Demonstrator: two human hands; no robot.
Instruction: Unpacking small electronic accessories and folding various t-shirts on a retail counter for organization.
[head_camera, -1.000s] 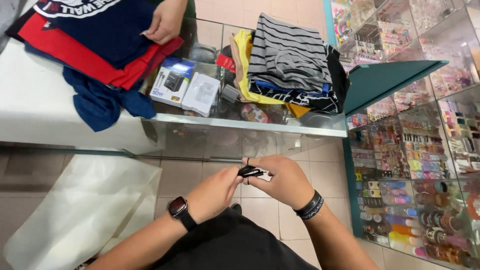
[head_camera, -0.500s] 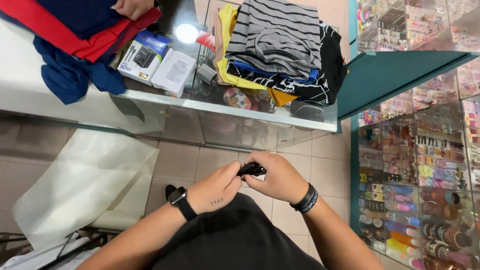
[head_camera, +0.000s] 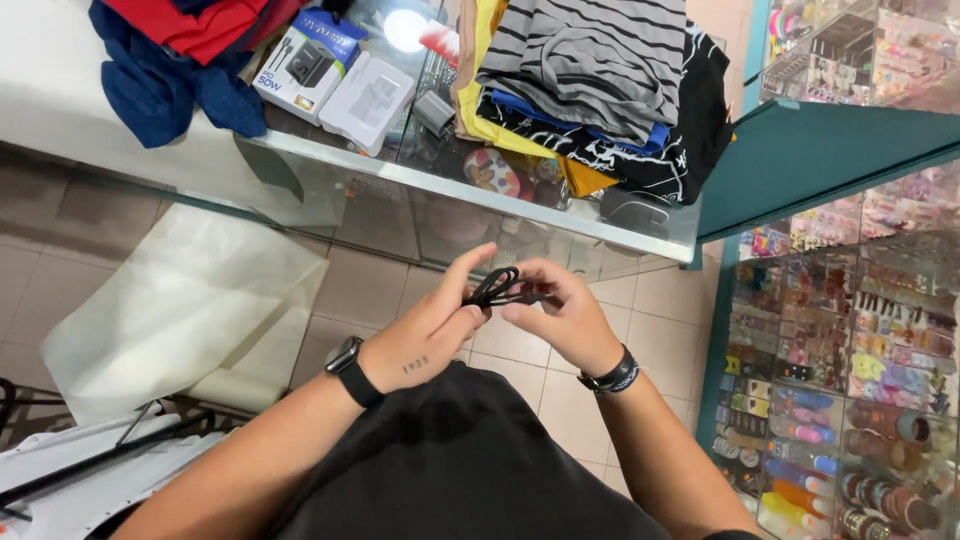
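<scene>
Both my hands meet in front of my chest, below the glass counter. A thin black cable, looped into a small coil, is pinched between them. My left hand, with a black watch on the wrist, holds the coil's left side with thumb and fingers. The coil's right side sits in the fingertips of my right hand, which wears a dark wristband.
On the counter lie a stack of folded clothes, red and blue garments, a blue-and-white charger box, a white box and a small grey adapter. Display shelves of small coloured goods stand at right. White sheet lies on the tiled floor.
The view has tilted down, so the counter sits higher in frame. The other person's hand on the clothes is out of view. The cable in my hands now shows as open loops.
</scene>
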